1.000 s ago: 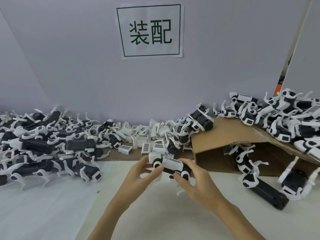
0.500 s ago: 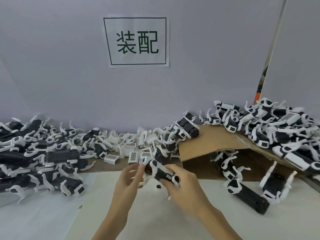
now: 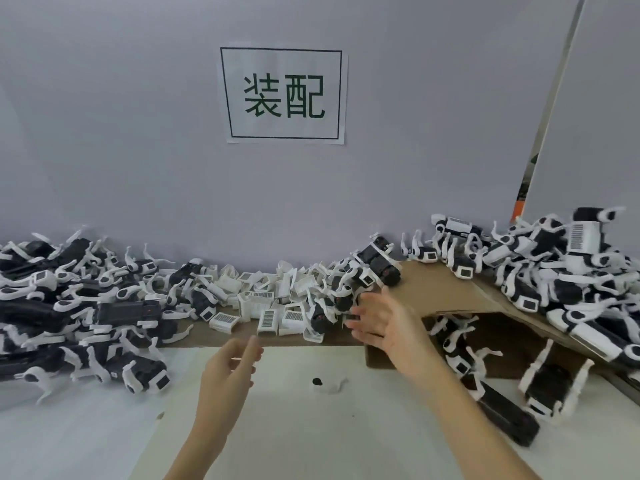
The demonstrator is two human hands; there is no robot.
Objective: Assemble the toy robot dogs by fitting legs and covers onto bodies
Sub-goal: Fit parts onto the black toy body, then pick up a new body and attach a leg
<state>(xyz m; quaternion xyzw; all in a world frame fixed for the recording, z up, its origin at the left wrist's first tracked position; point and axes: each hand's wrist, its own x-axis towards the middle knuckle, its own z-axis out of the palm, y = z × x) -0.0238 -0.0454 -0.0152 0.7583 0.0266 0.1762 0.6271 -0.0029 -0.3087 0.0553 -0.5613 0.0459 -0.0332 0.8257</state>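
My right hand (image 3: 384, 322) is stretched forward with spread, straight fingers and holds nothing; it hovers by the loose dog parts (image 3: 332, 306) at the cardboard's left edge. My left hand (image 3: 230, 370) hangs over the white table with loosely curled fingers, empty. A black-and-white toy dog with a barcoded white cover (image 3: 585, 235) shows blurred on top of the pile of dogs (image 3: 554, 292) at the far right. A small loose white leg and a black bit (image 3: 329, 384) lie on the table between my hands.
A heap of black bodies and white legs (image 3: 76, 306) fills the left. White barcoded covers (image 3: 266, 308) lie along the back wall. A folded cardboard box (image 3: 436, 289) stands right of centre, with more dogs (image 3: 498, 403) under and in front of it.
Both hands held a dog with a barcoded cover before; now they are empty. My right hand has swung out to the right and opened. A blurred dog has appeared on the right pile.
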